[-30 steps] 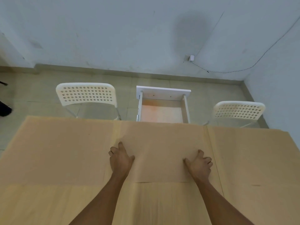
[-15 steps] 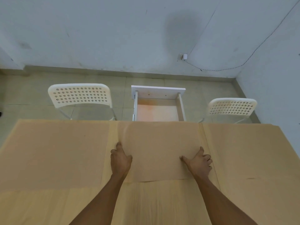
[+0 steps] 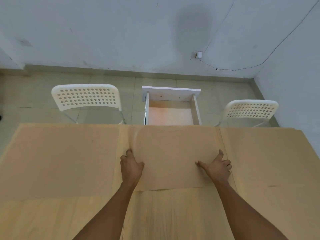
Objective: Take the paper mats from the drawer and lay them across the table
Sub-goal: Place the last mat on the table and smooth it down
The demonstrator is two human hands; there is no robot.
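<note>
1. Brown paper covers most of the far half of the tabletop: a left paper mat, a middle paper mat and a right paper mat lie side by side in a row.
2. The left hand rests on the middle mat's left edge, thumb spread onto the sheet, fingers extended over the edge.
3. The right hand rests at the same mat's right edge, thumb stretched inward on the paper, fingers loosely bent on the seam with the right mat.
4. The middle mat's near edge ends short of its neighbours' near edges; its far left corner lifts in a slight curl.
5. Bare light wood runs from the mats' near edges toward the camera.
6. Beyond the far table edge the white drawer stands pulled open, its pale bottom showing.
7. Two white perforated chairs flank the drawer on the tiled floor.
</note>
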